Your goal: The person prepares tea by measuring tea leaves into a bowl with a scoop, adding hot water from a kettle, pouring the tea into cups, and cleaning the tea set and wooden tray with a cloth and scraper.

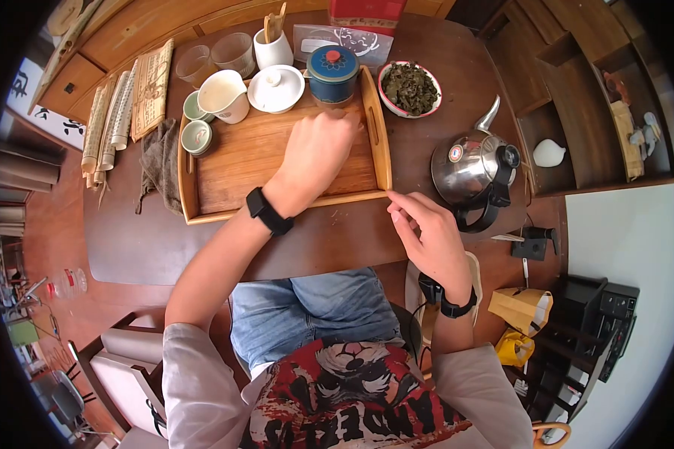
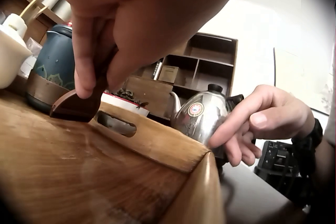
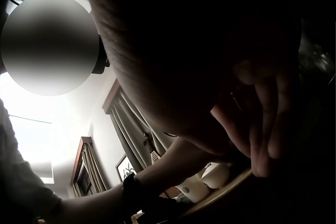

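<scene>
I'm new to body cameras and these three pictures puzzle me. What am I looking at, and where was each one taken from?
There's no machine: a person works with two bare hands. The widest picture comes from a camera on the head, looking down. The others come from cameras worn on the left and right wrists; the right one is very dark.

On the table is a wooden tray holding a blue jar and a lidded white bowl. Right of it are a bowl of leaves and a kettle.

The left hand pinches a small brown piece, partly hidden. The right hand has a fingertip at the tray's corner.
</scene>
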Tool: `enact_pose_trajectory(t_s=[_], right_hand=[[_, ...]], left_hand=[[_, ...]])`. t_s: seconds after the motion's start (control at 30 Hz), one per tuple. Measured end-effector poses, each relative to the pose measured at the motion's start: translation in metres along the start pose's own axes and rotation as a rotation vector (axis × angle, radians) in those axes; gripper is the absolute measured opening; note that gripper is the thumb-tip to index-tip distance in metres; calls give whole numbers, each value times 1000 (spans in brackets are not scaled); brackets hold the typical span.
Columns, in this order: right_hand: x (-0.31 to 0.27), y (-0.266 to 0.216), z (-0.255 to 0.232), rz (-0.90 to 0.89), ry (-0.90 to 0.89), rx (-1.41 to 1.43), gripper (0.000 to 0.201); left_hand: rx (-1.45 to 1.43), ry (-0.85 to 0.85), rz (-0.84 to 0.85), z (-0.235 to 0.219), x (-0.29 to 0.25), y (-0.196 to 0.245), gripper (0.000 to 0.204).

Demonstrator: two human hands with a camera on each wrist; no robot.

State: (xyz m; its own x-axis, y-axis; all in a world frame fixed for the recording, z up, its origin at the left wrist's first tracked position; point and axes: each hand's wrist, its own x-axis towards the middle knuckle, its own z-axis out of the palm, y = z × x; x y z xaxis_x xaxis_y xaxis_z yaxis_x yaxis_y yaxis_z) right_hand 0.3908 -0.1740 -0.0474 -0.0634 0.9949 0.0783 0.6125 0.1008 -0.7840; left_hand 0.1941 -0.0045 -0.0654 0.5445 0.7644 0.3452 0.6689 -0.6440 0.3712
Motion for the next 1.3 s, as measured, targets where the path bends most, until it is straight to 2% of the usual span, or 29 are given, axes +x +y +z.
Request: enact_pose_trajectory(t_s=[0.13, 0.2, 0.27, 0.3, 0.37, 0.6, 0.77, 0.87, 0.97, 1.07, 1.13, 1.23, 1.3], right_hand=[[0, 3, -1, -19, 22, -2, 31], [-1, 2, -4, -10, 30, 2, 31], [0, 1, -5, -1, 42, 13, 31], [-1, 1, -5, 3, 44, 15, 31], [-1, 2, -6, 14, 50, 20, 30], [-1, 7, -2, 14, 46, 24, 29], [0, 5, 1, 19, 40, 17, 28], [3, 5, 2, 1, 64, 0, 29], [2, 5, 1, 9, 58, 1, 29], [4, 5, 3, -5, 60, -4, 30], [4, 4, 3, 11, 55, -12, 30], [5, 5, 2, 7, 54, -16, 30], [5, 4, 1, 10, 53, 2, 30]], left_hand=[[104, 0, 79, 14, 16, 3, 4], [106, -13, 94, 20, 19, 2, 4], [-10, -30, 63, 20, 18, -7, 11], [-7, -39, 68, 17, 15, -8, 11], [17, -162, 55, 12, 2, -5, 10], [-105, -134, 139, -4, -46, 28, 16], [-109, -192, 166, -9, -60, 38, 20], [-160, -108, 188, -16, -55, 35, 19], [-258, -125, 97, -27, -34, 28, 14], [-197, -21, 44, -16, -13, 16, 11], [-38, -69, 21, -4, -3, 9, 12], [18, -114, 38, 7, -2, 7, 11], [6, -85, 83, 6, -13, 16, 10]])
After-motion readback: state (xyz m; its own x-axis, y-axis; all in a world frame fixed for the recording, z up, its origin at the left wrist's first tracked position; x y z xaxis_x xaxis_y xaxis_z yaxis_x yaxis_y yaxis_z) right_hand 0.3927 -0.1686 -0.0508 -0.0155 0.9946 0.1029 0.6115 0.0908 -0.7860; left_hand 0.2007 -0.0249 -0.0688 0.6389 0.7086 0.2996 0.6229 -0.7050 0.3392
